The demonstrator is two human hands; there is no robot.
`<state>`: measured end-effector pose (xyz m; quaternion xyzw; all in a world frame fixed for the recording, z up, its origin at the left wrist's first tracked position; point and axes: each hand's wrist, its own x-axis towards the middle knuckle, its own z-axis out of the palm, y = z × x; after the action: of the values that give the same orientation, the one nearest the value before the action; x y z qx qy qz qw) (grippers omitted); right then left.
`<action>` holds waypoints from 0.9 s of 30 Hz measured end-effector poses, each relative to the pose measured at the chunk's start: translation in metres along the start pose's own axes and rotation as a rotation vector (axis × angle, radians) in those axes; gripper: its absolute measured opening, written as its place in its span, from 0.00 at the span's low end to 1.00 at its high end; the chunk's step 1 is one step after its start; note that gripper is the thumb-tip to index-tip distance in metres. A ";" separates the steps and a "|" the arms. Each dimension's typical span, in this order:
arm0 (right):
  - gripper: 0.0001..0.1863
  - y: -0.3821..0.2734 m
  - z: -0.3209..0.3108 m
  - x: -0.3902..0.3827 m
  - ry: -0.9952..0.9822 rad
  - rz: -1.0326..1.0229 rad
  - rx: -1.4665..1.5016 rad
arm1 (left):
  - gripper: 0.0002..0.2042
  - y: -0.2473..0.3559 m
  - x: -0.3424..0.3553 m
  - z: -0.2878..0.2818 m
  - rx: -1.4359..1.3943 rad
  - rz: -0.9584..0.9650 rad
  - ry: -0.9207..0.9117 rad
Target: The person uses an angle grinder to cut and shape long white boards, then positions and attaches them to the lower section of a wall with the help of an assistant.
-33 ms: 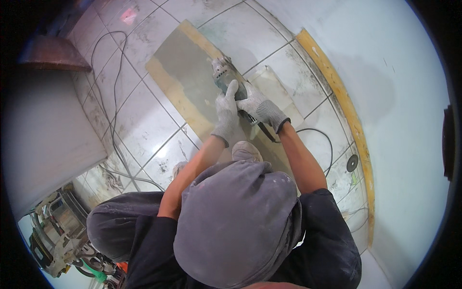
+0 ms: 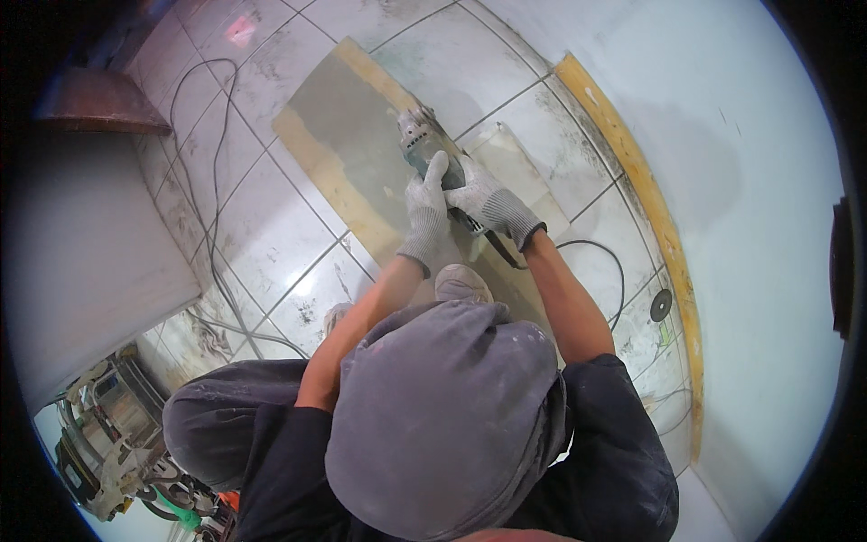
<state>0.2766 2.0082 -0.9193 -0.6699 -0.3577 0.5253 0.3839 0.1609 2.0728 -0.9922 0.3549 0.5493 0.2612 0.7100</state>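
Note:
An angle grinder [image 2: 417, 144], with a grey metal head and a dark body, is held in both of my gloved hands. My left hand [image 2: 424, 200] closes around its body from the left, thumb along the top. On the body's right and rear side, my right hand [image 2: 480, 193] grips it too. The grinder's head is over the right edge of a long board [image 2: 336, 113], grey in the middle with yellowish borders. A black cord [image 2: 503, 250] runs from the grinder's rear beneath my right forearm. The grinder's disc is hidden from view.
My shoe [image 2: 463, 284] presses on the board. Beside it lies a pale rectangular sheet [image 2: 519, 163]. Loose cable [image 2: 215, 181] loops across the tiles at left. A black disc [image 2: 661, 305] lies near the yellow skirting strip [image 2: 637, 172]. Tools and cables clutter [image 2: 126, 434] the lower left.

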 end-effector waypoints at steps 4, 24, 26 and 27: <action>0.36 0.016 -0.003 -0.005 -0.031 0.081 0.022 | 0.35 -0.019 -0.003 0.002 -0.070 -0.029 -0.006; 0.34 0.017 -0.002 -0.005 -0.008 0.068 -0.009 | 0.35 -0.002 -0.014 0.002 0.030 -0.043 0.028; 0.34 0.013 -0.002 -0.014 -0.007 0.096 -0.002 | 0.35 -0.008 -0.017 0.003 0.116 -0.074 0.037; 0.35 0.008 -0.003 -0.019 -0.018 0.158 -0.019 | 0.35 -0.009 -0.021 0.004 0.118 -0.076 0.037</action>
<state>0.2763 1.9869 -0.9178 -0.6951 -0.3121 0.5564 0.3315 0.1592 2.0501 -0.9867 0.3702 0.5896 0.2079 0.6871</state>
